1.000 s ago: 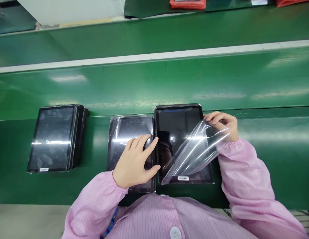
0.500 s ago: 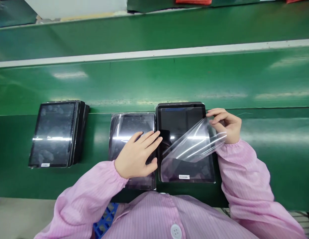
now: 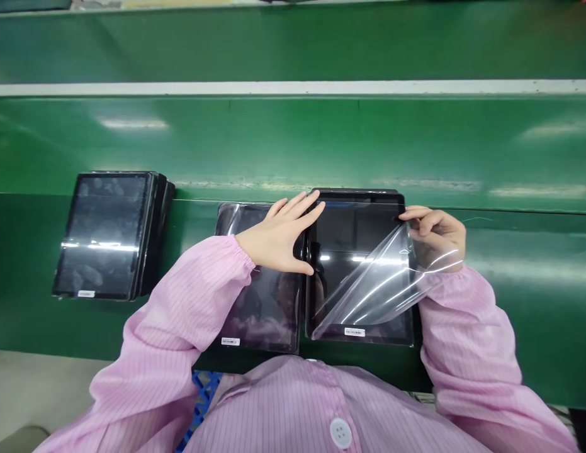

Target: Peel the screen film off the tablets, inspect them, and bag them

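Observation:
A black tablet (image 3: 349,239) lies in front of me on the green bench (image 3: 510,302). A clear protective film (image 3: 377,283) is half lifted off its screen, still attached near the bottom left corner. My right hand (image 3: 437,236) pinches the film's upper right corner. My left hand (image 3: 281,236) lies flat with fingers stretched out, resting on the tablet's upper left edge. Beside it on the left sits a second tablet (image 3: 262,308), still wrapped in glossy film.
A stack of black tablets (image 3: 108,236) stands at the left of the bench. Behind the bench runs a green conveyor belt (image 3: 293,145) with a white rail (image 3: 293,88). A blue crate (image 3: 202,390) shows below the bench edge.
My left hand has slid up from the middle of the tablets to the upper left edge of the right one. The film stays pinched in my right hand. The view has shifted slightly.

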Tool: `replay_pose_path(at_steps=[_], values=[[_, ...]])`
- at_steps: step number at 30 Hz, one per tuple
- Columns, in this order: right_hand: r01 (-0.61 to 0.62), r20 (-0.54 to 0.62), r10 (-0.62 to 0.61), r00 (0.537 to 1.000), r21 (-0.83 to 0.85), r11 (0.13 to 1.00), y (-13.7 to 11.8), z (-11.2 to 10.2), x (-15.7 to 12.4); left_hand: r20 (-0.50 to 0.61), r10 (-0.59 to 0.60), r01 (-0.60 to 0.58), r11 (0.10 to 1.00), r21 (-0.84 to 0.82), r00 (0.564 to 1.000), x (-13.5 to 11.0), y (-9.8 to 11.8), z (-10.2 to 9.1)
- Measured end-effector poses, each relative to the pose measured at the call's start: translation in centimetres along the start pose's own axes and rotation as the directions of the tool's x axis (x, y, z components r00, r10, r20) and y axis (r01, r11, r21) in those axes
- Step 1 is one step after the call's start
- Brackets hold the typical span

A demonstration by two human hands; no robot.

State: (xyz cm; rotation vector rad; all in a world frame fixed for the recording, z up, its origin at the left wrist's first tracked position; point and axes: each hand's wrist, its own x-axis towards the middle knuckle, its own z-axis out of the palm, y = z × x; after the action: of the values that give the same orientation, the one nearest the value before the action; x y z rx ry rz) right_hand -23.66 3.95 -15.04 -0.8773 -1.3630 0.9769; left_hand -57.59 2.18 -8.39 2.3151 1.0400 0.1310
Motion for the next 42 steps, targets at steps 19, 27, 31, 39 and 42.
replay_pose_path(at_steps=[19,27,31,39,42], values=[[-0.019,-0.059,0.017,0.998,-0.036,0.999,-0.2,0.6,0.3,-0.026,-0.061,0.059,0.995,-0.076,0.998,0.5,-0.7,-1.0],[-0.028,-0.065,0.024,0.998,-0.058,0.998,-0.3,0.7,0.3,-0.067,-0.052,0.055,0.997,0.048,0.996,0.5,0.2,-0.7],[-0.026,-0.065,0.022,0.998,-0.067,0.997,-0.1,0.6,0.3,-0.085,-0.022,0.027,0.998,0.049,0.996,0.6,-0.6,-0.5],[-0.02,-0.047,0.018,0.999,-0.046,0.999,0.0,0.4,0.3,-0.072,-0.031,0.036,0.997,0.072,0.997,0.6,-0.2,-0.7],[-0.02,-0.041,0.019,0.999,-0.039,0.999,0.1,0.4,0.3,-0.077,-0.047,0.053,0.996,0.071,0.996,0.6,-0.1,-0.7]])
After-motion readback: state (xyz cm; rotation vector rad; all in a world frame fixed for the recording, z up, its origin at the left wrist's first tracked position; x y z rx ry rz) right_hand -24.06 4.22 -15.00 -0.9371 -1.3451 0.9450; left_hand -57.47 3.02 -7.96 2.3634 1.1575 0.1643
